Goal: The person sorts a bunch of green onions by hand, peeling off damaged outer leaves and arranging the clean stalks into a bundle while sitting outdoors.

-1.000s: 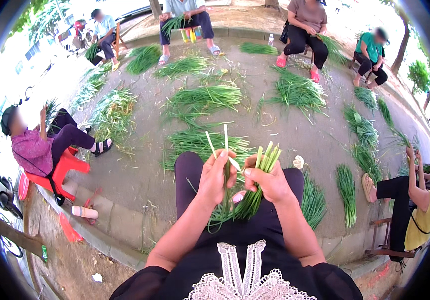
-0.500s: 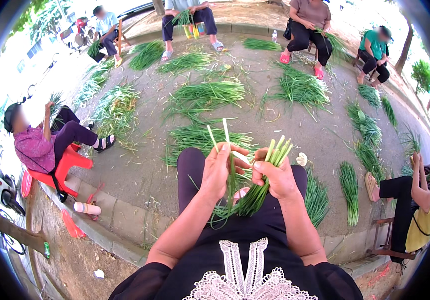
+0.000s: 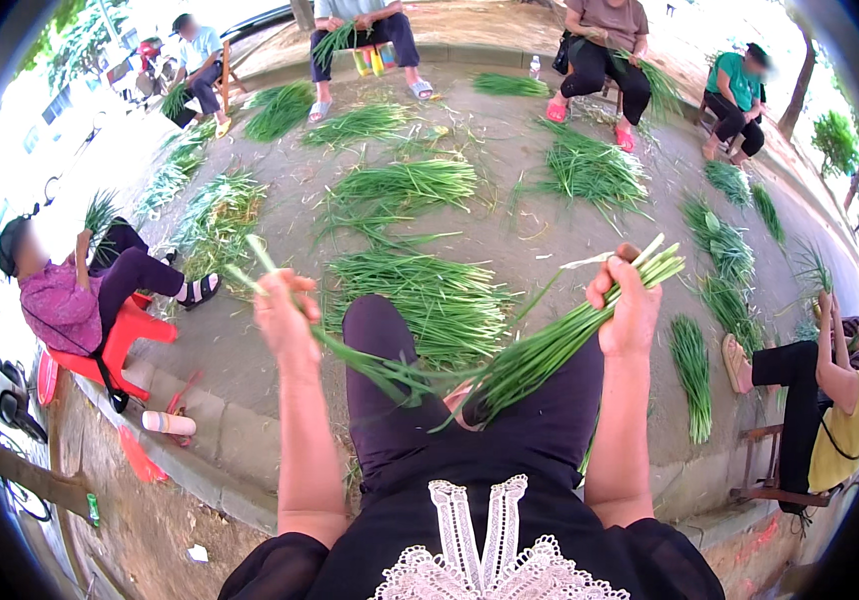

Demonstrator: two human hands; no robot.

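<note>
My right hand is closed round a bunch of green chives, pale stem ends upward and the leaves hanging down to the left over my lap. A thin whitish strip sticks out beside its fingers. Away to the left, my left hand is raised and closed on a few chive stalks. Their pale ends poke up above the fingers, while their leaves trail across to the bunch's leaf tips. Just beyond my knees lies a large pile of chives on the ground.
More chive heaps lie about the pavement. People sit around, some holding greens: one on a red stool at left, another in a yellow top at right. A pale bottle lies by the kerb.
My hands have moved apart: the left went left with a few stalks, the right went right and up with the bunch. The stalks are now stretched out between them.
</note>
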